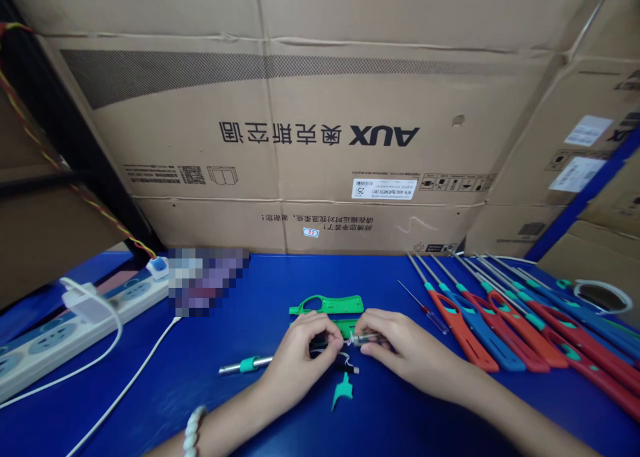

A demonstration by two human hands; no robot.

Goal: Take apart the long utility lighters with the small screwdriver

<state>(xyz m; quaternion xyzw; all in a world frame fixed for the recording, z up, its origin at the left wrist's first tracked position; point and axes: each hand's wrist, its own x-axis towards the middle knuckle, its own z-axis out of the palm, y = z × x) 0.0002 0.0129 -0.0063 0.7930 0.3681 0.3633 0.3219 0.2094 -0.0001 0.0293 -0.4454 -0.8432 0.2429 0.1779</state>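
Observation:
My left hand is closed in a pinch near the middle of the blue table; its fingers hide most of what they hold. Under it a metal lighter tube with a teal collar sticks out to the left. My right hand pinches a small see-through gas tank, its end pointing at my left fingertips. A thin white wire and a black igniter piece lie just below the fingertips. Nearer me is a loose teal trigger. Behind the hands lie green lighter handle halves, the nearer one partly covered.
Several long-necked lighters in red, orange and blue lie in a row at right. A screwdriver rests beside them. At left are a power strip, white cables and a blurred-out object. A cardboard wall stands behind.

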